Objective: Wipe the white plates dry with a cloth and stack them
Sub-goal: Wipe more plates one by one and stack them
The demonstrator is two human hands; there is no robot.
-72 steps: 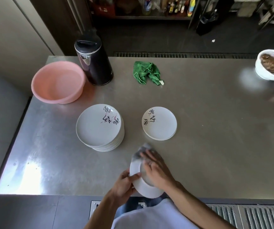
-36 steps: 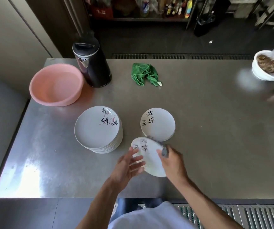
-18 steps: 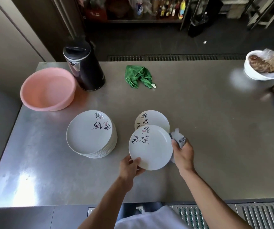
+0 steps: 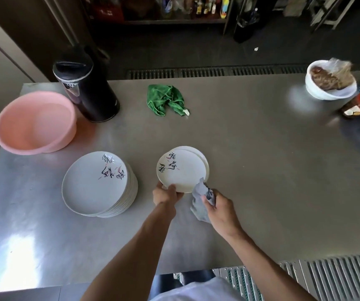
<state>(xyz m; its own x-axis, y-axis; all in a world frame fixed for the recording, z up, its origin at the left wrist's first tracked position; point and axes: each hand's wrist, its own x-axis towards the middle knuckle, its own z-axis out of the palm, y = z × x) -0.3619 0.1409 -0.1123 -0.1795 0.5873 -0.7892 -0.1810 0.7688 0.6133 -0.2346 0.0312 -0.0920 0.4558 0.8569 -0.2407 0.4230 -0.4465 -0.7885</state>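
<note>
On steel table [image 4: 261,159], left hand [image 4: 166,194] pinches glossy round plate [image 4: 182,170] over stack [image 4: 205,161]; right hand [image 4: 220,208] grips crumpled grey cloth [image 4: 200,197] beside its rim.

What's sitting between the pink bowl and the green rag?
A tall black jug stands between the round pink plastic basin and the crumpled green cloth, in the head view.

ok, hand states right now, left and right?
Left hand: grips the near rim of the white plate.
Right hand: holds the bunched grey cloth, beside that plate.
</note>
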